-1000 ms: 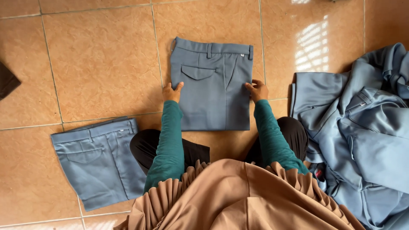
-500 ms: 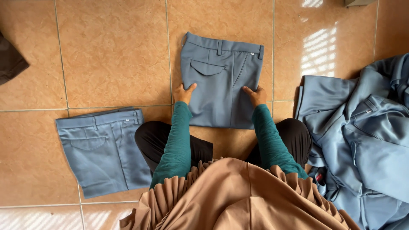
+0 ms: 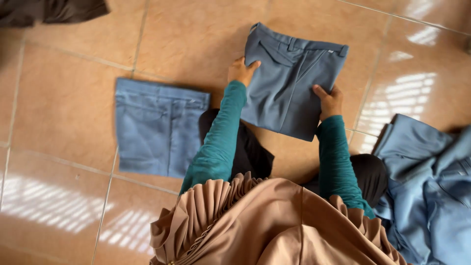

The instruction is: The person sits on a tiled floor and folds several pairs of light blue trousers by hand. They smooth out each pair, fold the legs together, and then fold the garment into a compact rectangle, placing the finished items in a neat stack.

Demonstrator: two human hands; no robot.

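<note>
A pair of folded grey-blue trousers [image 3: 287,81] is held just above the tiled floor in front of me, tilted to the left. My left hand [image 3: 240,71] grips its left edge and my right hand [image 3: 328,100] grips its right edge. Both arms wear teal sleeves. A second folded pair of blue trousers [image 3: 157,127] lies flat on the floor to my left, beside my left arm.
A heap of unfolded blue garments [image 3: 431,181] lies at the right. A dark cloth [image 3: 54,10] sits at the top left corner. The floor is orange-brown tile [image 3: 64,78]. My tan pleated garment [image 3: 265,225] fills the bottom of the view.
Both hands have lifted the folded grey-blue trousers off the floor and swung them leftwards, toward the folded blue pair. The view has shifted right and tilted.
</note>
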